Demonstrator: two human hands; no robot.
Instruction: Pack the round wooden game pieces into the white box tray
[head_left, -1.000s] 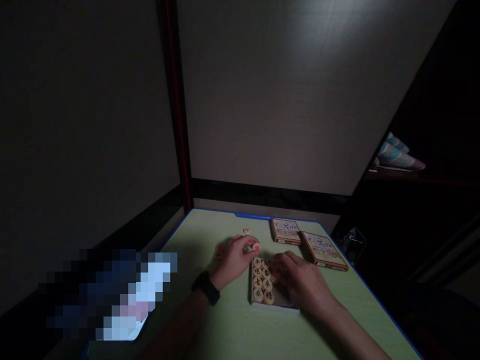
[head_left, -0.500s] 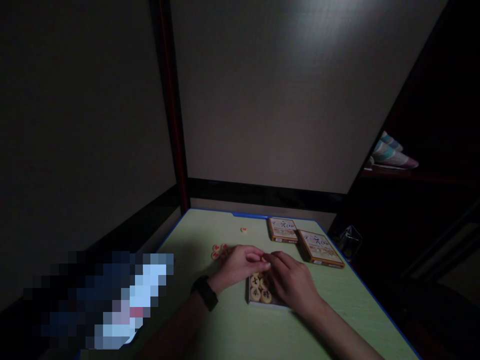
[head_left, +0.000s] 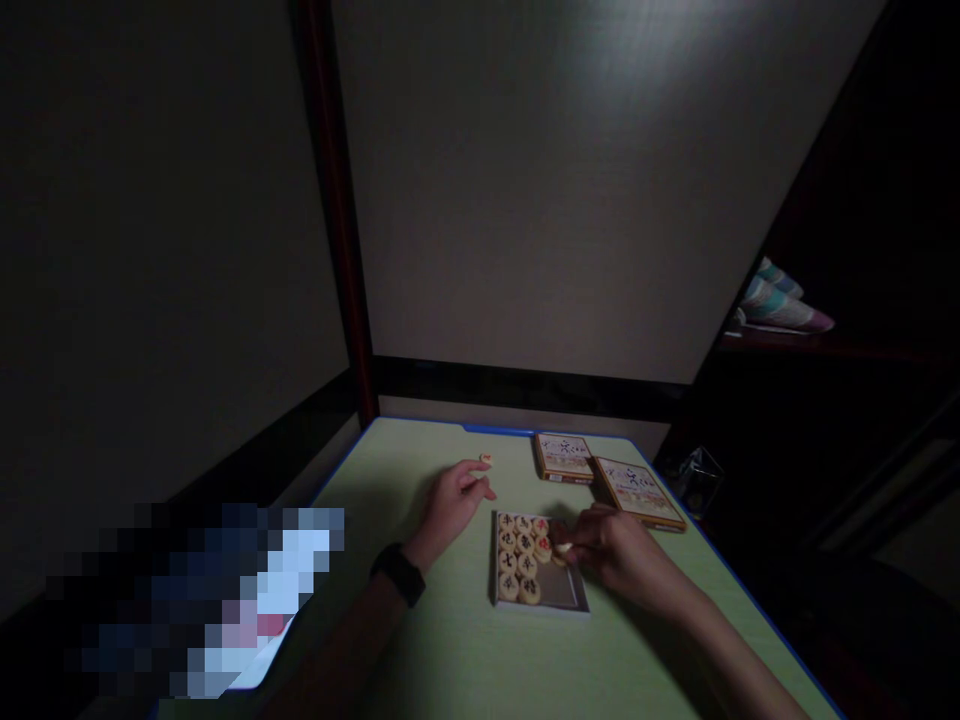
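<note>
My left hand [head_left: 454,500] reaches over the table, thumb and index finger apart. Its index fingertip is at a lone xiangqi piece [head_left: 486,458] with a red mark; I cannot tell if they touch. My right hand [head_left: 606,545] pinches a pale round xiangqi piece [head_left: 562,547] over the right side of a shallow open box [head_left: 555,592]. Rows of round pieces lie in that box, most with black characters, such as a black-marked piece [head_left: 529,590], and a few with red, such as a red-marked piece [head_left: 543,546]. My fingers hide part of the box's far right corner.
Two printed flat boxes, a smaller box [head_left: 564,457] and a larger box [head_left: 640,492], lie at the back right of the green table [head_left: 450,640]. A wall panel [head_left: 525,250] rises behind. A pixelated bright patch [head_left: 292,570] is at the left.
My hands have parted: the left moved away toward the lone piece, the right to the box's right side. The box's contents now show. The group of red pieces at left is no longer visible.
</note>
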